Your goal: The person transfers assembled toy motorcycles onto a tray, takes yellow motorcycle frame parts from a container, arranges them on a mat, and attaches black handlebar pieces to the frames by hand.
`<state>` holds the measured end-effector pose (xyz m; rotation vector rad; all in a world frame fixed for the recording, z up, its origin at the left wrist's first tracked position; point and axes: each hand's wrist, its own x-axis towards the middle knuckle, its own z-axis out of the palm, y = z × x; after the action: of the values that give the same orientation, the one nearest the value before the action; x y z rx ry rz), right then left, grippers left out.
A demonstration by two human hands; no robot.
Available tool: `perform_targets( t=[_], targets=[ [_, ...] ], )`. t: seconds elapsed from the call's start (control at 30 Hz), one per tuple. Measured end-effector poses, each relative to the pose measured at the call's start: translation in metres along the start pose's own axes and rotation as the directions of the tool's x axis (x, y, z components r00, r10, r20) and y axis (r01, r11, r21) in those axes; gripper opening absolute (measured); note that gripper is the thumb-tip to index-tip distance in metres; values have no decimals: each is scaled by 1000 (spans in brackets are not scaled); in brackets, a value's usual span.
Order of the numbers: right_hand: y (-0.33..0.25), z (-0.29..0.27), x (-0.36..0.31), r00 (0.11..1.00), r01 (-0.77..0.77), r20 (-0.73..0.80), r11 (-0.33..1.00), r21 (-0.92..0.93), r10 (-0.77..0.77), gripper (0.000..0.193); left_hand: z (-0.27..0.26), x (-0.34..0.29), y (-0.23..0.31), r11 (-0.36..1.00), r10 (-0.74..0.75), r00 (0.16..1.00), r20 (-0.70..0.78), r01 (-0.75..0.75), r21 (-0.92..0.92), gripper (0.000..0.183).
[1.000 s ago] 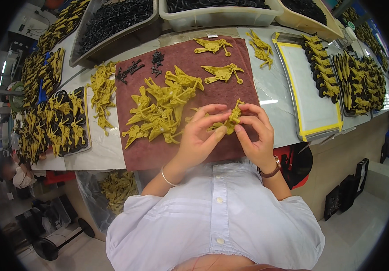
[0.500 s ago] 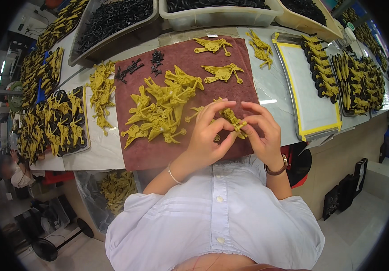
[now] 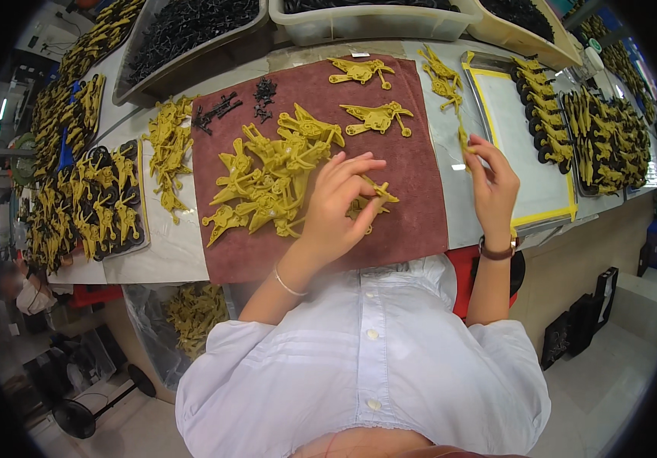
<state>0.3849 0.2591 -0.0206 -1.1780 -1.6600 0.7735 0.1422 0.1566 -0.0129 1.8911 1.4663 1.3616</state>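
My left hand (image 3: 341,204) is over the front of the dark red cloth (image 3: 412,229), its thumb and curled fingers closed on a small yellow plastic part (image 3: 386,194). Another yellow part shows partly beneath those fingers. Off the cloth's right edge, my right hand (image 3: 494,182) pinches a thin yellow plastic part (image 3: 463,138), just below a short row of yellow parts (image 3: 440,76). Left of my left hand lies a heap of yellow toy-vehicle body parts (image 3: 271,179). Two yellow bodies, an upper one (image 3: 360,71) and a lower one (image 3: 376,118), lie apart on the cloth.
Small black parts (image 3: 264,99) lie at the cloth's upper left. Bins of black pieces (image 3: 374,29) line the back. A yellow-taped tray (image 3: 523,153) stands right, holding a row of yellow-and-black pieces (image 3: 546,114). More yellow parts (image 3: 168,156) lie left, beside filled trays (image 3: 107,206).
My hands have moved apart from working together over the cloth. The right has gone right and away from me, past the cloth's edge, with a yellow part; the left has stayed near its place.
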Motion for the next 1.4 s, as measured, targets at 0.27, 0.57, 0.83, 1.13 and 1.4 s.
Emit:
perform_targets(
  t=[0.27,0.57,0.83,1.13,1.4],
  targets=[
    [26,7,13,934,355,211,678,-643,-288,16,23,-2,-9,933,210,977,46,-214,288,18],
    [-43,48,-27,870,-5,491,995,103,-46,34,23,-10,-15,927,144,985,97,-168,335,31],
    [-30,36,-18,865,282,432,959,-4,-253,15,-20,-22,0,974,5,997,82,-23,227,47],
    [-3,38,1,795,496,448,863,-93,-409,15,-24,-30,-1,885,-38,947,320,-117,452,41],
    [2,31,-8,795,407,517,911,-67,-317,17,-21,-23,-12,783,210,943,258,-321,533,29]
  ],
)
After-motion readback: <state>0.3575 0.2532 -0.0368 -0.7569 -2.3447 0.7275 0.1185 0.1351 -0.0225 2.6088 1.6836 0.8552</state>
